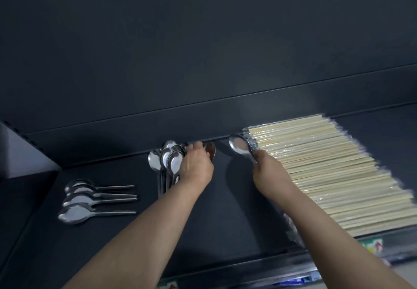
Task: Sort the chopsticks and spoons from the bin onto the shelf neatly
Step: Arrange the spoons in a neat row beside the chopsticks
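On the dark shelf [225, 209] my left hand [196, 164] grips a bunch of steel spoons [168, 161], bowls pointing toward the shelf's back. My right hand [267, 171] holds a single steel spoon [240, 147] by its handle, bowl up and away from me, just left of the chopsticks. Wrapped pale wooden chopsticks [327, 171] lie in a wide, fanned row on the right half of the shelf. Several spoons [88, 200] lie side by side at the left, handles pointing right. The bin is out of view.
The shelf's back wall [203, 63] rises close behind the spoons. A pale side panel [20, 153] closes the left end. Price labels [372, 247] run along the shelf's front edge. Bare shelf lies between my two arms.
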Action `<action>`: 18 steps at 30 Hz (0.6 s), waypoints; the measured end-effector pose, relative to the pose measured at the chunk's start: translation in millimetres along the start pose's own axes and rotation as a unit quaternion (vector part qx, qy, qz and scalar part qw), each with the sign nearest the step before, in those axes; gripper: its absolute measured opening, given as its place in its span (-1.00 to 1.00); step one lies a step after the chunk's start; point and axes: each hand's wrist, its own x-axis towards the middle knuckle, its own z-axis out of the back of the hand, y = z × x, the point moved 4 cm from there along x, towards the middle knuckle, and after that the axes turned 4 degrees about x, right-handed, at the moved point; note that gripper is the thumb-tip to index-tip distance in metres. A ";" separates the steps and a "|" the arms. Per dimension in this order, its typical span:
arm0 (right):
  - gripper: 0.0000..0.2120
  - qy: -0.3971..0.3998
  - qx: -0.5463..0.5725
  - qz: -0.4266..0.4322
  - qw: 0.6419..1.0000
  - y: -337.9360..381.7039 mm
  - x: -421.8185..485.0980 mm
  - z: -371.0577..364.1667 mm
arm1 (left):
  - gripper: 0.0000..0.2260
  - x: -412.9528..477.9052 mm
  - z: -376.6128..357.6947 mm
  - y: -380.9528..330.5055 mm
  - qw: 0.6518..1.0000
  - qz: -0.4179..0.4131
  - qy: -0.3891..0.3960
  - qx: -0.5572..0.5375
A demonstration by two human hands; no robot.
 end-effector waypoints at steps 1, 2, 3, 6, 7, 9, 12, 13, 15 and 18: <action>-0.66 0.005 0.012 -0.006 1.000 -1.2 1.1 0.6 | -0.69 1.4 -3.4 -1.6 1.000 0.016 0.009 -0.003; -0.64 0.012 0.027 -0.014 0.999 -3.5 2.7 -0.5 | -0.66 2.9 -7.1 -2.7 0.999 0.028 0.014 -0.007; -0.64 0.022 0.044 -0.025 0.998 -5.9 3.7 -2.1 | -0.64 3.6 -9.3 -4.5 0.999 0.033 0.017 -0.007; -0.67 0.044 0.099 -0.048 0.993 -12.4 4.0 -9.0 | -0.69 6.4 -13.9 -8.7 1.000 0.019 0.021 0.004; -0.67 0.042 0.114 -0.057 0.991 -13.3 3.7 -10.2 | -0.76 6.6 -13.5 -9.9 1.000 0.010 0.026 0.006; -0.67 0.031 0.141 -0.066 0.987 -13.6 5.5 -11.3 | -0.86 4.8 -10.4 -9.4 0.999 0.012 0.015 -0.027; -0.72 0.034 0.177 -0.062 0.982 -11.5 13.9 -22.6 | -0.93 -0.8 -4.0 -7.7 0.965 0.074 -0.005 -0.252; -0.75 0.044 0.187 -0.060 0.980 -8.3 15.5 -28.0 | -0.93 -5.1 -1.8 -10.2 0.938 0.096 0.013 -0.334; -0.82 0.070 0.223 -0.057 0.971 4.5 13.9 -37.2 | -0.91 -11.2 5.0 -11.5 0.899 0.120 0.038 -0.419; -0.87 0.119 0.298 -0.057 0.945 24.9 5.1 -50.3 | -0.84 -14.6 14.0 -0.9 0.897 0.120 0.024 -0.425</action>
